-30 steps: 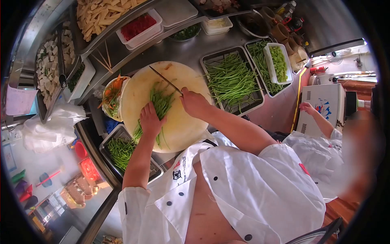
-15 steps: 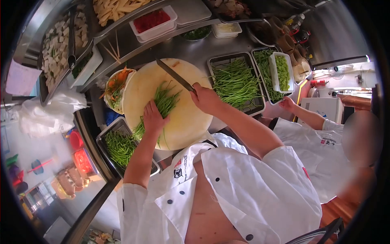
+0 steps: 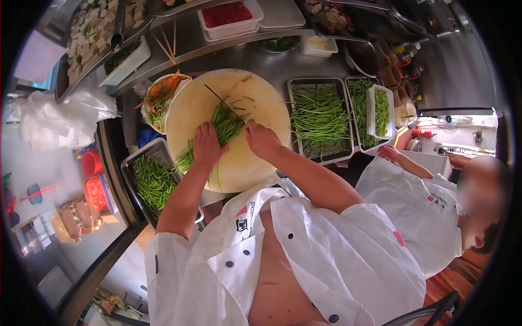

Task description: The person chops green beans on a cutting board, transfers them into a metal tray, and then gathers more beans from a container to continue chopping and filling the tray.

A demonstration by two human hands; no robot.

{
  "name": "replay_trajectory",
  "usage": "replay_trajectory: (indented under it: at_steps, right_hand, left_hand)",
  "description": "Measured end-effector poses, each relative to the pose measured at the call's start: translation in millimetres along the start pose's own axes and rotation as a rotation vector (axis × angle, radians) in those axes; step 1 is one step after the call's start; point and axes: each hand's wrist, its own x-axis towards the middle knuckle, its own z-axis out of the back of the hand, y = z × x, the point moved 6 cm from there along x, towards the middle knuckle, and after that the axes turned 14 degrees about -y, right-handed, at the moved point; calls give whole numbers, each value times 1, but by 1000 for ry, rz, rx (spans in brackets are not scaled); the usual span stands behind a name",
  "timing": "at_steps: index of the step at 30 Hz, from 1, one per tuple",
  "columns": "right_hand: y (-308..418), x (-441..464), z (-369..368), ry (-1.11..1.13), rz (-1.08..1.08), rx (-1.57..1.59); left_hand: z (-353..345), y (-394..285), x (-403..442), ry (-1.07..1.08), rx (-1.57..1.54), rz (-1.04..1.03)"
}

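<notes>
On a round pale chopping board (image 3: 261, 100) lies a bunch of thin green stalks (image 3: 224, 124). My left hand (image 3: 207, 145) presses down on the bunch and grips it, fingers curled. My right hand (image 3: 263, 139) is closed round the handle of a knife (image 3: 218, 99), whose dark, narrow-looking blade reaches up and left across the far end of the bunch. A few short cut pieces lie loose beside the blade. The knife handle is mostly hidden by my fingers.
Right of the board stand a metal tray (image 3: 322, 158) of long green stalks and a white tub (image 3: 380, 136) of chopped greens. A tray of cut stalks (image 3: 155, 182) and a scrap bowl (image 3: 182, 81) flank the left. A co-worker (image 3: 408, 209) stands close on the right.
My right hand has brought the knife down and left onto the stalks. Short cut pieces now show near the blade. My left hand stays on the bunch. The view has shifted slightly.
</notes>
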Motion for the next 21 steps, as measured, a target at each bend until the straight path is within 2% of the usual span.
replay_trajectory:
  at_steps: [4,7,10,17,21]
  right_hand:
    - [-8,14,8,-14,28,63]
    - [-1,8,37,44,-31,80]
    - [30,-2,75,65,37,75]
    - [56,-19,81,144,45,44]
    - [54,-18,69,175,71,63]
  left_hand:
    - [6,-1,2,40,56,38]
    - [9,-4,-6,-115,172,57]
    - [8,-1,-4,-120,75,105]
    - [2,4,1,-152,11,58]
    - [3,1,4,-92,-1,67]
